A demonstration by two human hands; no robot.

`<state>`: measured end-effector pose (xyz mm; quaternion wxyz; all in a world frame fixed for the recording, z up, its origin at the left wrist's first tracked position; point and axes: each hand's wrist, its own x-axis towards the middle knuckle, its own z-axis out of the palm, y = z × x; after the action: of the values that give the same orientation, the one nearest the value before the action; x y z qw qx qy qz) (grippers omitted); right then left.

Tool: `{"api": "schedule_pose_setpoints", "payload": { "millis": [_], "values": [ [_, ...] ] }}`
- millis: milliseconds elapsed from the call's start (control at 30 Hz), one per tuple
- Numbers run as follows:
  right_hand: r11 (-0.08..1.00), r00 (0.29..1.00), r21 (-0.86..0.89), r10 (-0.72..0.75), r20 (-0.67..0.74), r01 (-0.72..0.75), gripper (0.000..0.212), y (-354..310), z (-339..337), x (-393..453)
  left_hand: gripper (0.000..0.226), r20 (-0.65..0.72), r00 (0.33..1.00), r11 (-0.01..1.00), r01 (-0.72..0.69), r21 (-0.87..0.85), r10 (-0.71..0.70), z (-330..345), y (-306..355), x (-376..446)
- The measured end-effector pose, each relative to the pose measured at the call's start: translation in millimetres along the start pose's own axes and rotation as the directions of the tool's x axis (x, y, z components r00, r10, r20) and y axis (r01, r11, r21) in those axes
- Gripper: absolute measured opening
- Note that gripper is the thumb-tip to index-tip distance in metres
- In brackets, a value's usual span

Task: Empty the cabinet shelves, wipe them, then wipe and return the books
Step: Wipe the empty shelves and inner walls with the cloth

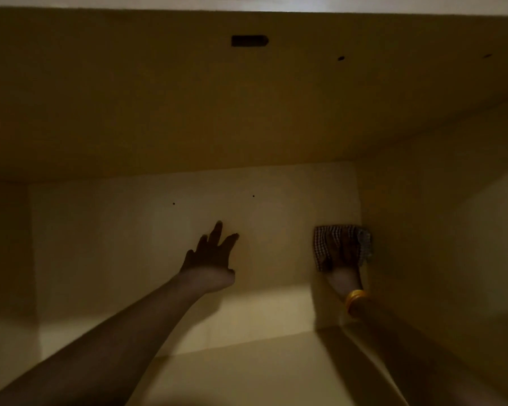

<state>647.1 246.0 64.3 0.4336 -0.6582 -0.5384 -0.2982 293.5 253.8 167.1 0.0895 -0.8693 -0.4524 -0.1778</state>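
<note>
I look into a dim, yellowish cabinet compartment with no books in it. My left hand (pixel 210 253) reaches in with its fingers spread and straight, flat against or just off the back panel (pixel 115 244). My right hand (pixel 345 257) is at the back right corner and presses a checked cloth (pixel 323 244) against the back panel beside the right side wall (pixel 423 244). The cloth covers most of that hand's fingers. A yellow bangle (pixel 355 300) sits on my right wrist. The shelf floor (pixel 247 373) lies below both arms.
The underside of the shelf above (pixel 159 98) fills the upper half of the view, with a dark slot (pixel 249 41) and small holes in it. The left side wall (pixel 6 259) closes the compartment on the left.
</note>
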Motion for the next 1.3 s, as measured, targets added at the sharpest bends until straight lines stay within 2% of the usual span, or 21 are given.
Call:
{"api": "schedule_pose_setpoints", "payload": {
  "millis": [33,67,133,200,233,300,400,467,533,600,667,800,867,967,1000,1067,1200,1233,1300],
  "values": [
    [0.997,0.997,-0.044,-0.058,0.047,0.06,0.073,-3,2,-11,0.091,0.002,1.0,1.0,0.008,-0.004,-0.008,5,0,-3],
    [0.979,0.974,-0.099,-0.164,0.154,0.18,0.067,-5,0,-21,0.091,0.006,1.0,1.0,0.015,-0.005,-0.015,9,-1,-5],
    [0.867,0.857,-0.22,-0.343,0.384,0.446,0.063,3,-2,-39,0.091,0.014,1.0,1.0,0.02,-0.004,-0.02,15,-5,-10],
    [0.766,0.761,-0.27,-0.4,0.511,0.583,0.074,7,-8,-49,0.091,0.014,1.0,1.0,0.023,0.0,-0.023,18,-10,-15],
    [0.761,0.755,-0.265,-0.409,0.513,0.592,0.077,8,-10,-49,0.091,0.014,1.0,1.0,0.023,0.006,-0.023,20,-13,-16],
    [0.789,0.789,-0.26,-0.405,0.462,0.557,0.081,0,-12,-40,0.091,0.015,0.999,0.999,0.03,0.016,-0.031,21,-20,-22],
    [0.9,0.902,-0.211,-0.312,0.298,0.381,0.096,-33,-14,-13,0.091,0.01,0.999,0.999,0.046,0.027,-0.046,24,-31,-27],
    [0.955,0.954,-0.146,-0.227,0.197,0.258,0.095,-66,-11,8,0.092,0.005,0.998,0.998,0.063,0.024,-0.064,27,-37,-31],
    [0.964,0.963,-0.12,-0.215,0.162,0.236,0.088,-101,-9,27,0.093,0.003,0.997,0.997,0.073,0.006,-0.073,29,-42,-35],
    [0.932,0.939,-0.168,-0.292,0.18,0.322,0.087,-130,-4,39,0.093,-0.009,0.997,0.997,0.074,-0.001,-0.074,32,-45,-38],
    [0.844,0.865,-0.213,-0.447,0.228,0.492,0.092,-151,6,39,0.092,-0.023,0.997,0.997,0.074,-0.002,-0.074,34,-49,-43],
    [0.58,0.62,-0.237,-0.662,0.421,0.779,0.09,-158,36,9,0.091,-0.038,0.996,0.997,0.078,0.006,-0.078,36,-56,-49],
    [0.45,0.512,-0.25,-0.689,0.513,0.857,0.083,-148,44,-9,0.09,-0.044,0.995,0.996,0.091,0.01,-0.091,35,-62,-52],
    [0.333,0.426,-0.268,-0.66,0.619,0.904,0.08,-122,45,-26,0.088,-0.04,0.994,0.994,0.105,0.011,-0.105,35,-72,-56],
    [0.325,0.424,-0.274,-0.653,0.627,0.905,0.078,-113,42,-30,0.087,-0.038,0.993,0.994,0.11,0.008,-0.109,35,-76,-57],
    [0.392,0.488,-0.293,-0.65,0.583,0.872,0.078,-99,35,-37,0.086,-0.035,0.993,0.993,0.117,0.008,-0.116,34,-84,-59],
    [0.713,0.765,-0.304,-0.509,0.395,0.631,0.093,-106,21,-36,0.086,-0.037,0.993,0.994,0.113,0.009,-0.112,31,-99,-68],
    [0.78,0.82,-0.29,-0.454,0.347,0.555,0.099,-114,19,-30,0.086,-0.037,0.993,0.994,0.111,0.015,-0.11,31,-102,-69],
    [0.862,0.879,-0.242,-0.372,0.297,0.446,0.103,-137,20,-16,0.085,-0.037,0.993,0.993,0.114,0.022,-0.114,31,-108,-73]
  ]
}}
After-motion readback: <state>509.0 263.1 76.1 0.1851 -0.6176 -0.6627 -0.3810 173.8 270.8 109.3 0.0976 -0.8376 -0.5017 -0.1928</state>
